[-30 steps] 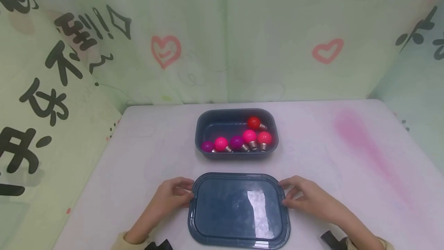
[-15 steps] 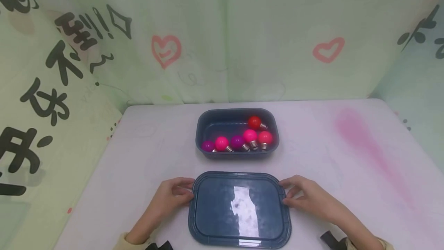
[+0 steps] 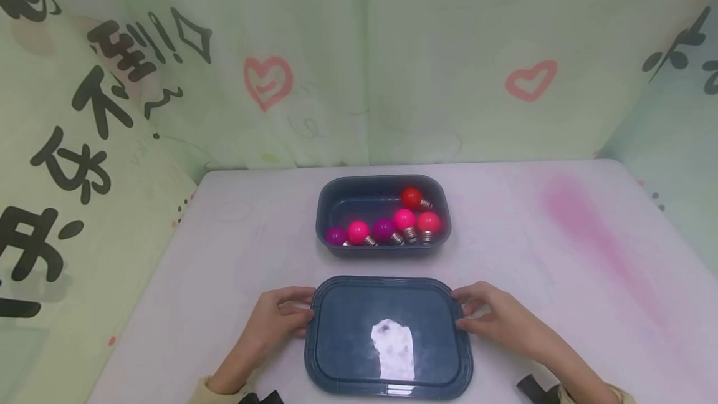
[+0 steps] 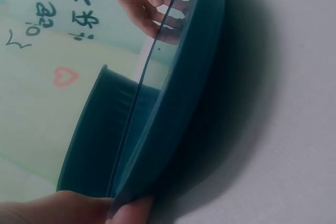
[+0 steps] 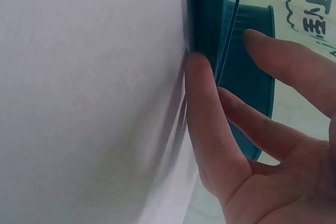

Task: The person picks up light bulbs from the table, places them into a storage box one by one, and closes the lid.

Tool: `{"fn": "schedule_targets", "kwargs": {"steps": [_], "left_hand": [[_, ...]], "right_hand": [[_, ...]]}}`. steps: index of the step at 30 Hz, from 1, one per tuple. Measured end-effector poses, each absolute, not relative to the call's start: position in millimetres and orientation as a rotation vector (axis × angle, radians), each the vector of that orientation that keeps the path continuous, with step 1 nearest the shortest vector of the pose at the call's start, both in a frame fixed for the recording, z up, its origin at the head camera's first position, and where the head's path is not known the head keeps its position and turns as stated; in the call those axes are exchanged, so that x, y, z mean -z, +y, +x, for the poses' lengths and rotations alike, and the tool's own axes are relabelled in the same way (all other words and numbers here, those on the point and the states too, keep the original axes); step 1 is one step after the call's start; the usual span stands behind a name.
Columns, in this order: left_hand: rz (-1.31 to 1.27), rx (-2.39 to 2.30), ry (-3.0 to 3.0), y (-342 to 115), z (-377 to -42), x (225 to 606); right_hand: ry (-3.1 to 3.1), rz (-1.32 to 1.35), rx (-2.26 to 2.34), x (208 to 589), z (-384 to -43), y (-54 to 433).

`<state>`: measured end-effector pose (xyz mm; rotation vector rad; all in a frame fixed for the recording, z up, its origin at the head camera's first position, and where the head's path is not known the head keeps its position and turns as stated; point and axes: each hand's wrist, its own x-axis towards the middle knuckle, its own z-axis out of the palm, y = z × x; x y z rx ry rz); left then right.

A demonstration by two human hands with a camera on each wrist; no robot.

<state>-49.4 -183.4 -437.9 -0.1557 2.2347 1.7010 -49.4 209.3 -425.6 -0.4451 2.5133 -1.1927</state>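
A dark blue rectangular lid point(image 3: 348, 335) with rounded corners lies face up between my two hands, glare on its glossy middle. My left hand point(image 3: 275, 320) pinches its left rim, thumb on one side and a finger on the other in the left wrist view. At the right rim, my right hand point(image 3: 499, 317) holds the lid with thumb point(image 5: 202, 85) against the edge and fingers spread along it. A shadow beneath the rim in the left wrist view shows that part raised off the table. Beyond the lid stands a dark blue box point(image 3: 359, 252).
Several round bulbs with metal screw bases lie inside the box, among them a red bulb point(image 3: 411, 197), a pink bulb point(image 3: 358, 232) and a purple bulb point(image 3: 336, 236). The white table point(image 3: 224, 229) meets a green curtain point(image 3: 392, 123) behind and at the sides.
The glare on the lid has shifted left and changed shape, and the lid's edges have moved very slightly away from me. Both hands keep their places at its rims. The box stays put.
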Motion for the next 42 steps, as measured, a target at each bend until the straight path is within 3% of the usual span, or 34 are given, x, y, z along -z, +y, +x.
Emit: {"fn": "schedule_targets", "kwargs": {"steps": [11,29,42], "left_hand": [[-0.177,-1.728,2.269,-184,-50,436],[-0.049,-1.791,2.095,-194,-56,423],[0.014,-1.771,2.039,-197,-60,418]], "right_hand": [[2.560,-0.387,1.230,421,-50,208],[2.508,-0.573,1.450,412,-57,219],[2.446,-0.456,1.436,405,-59,222]]}}
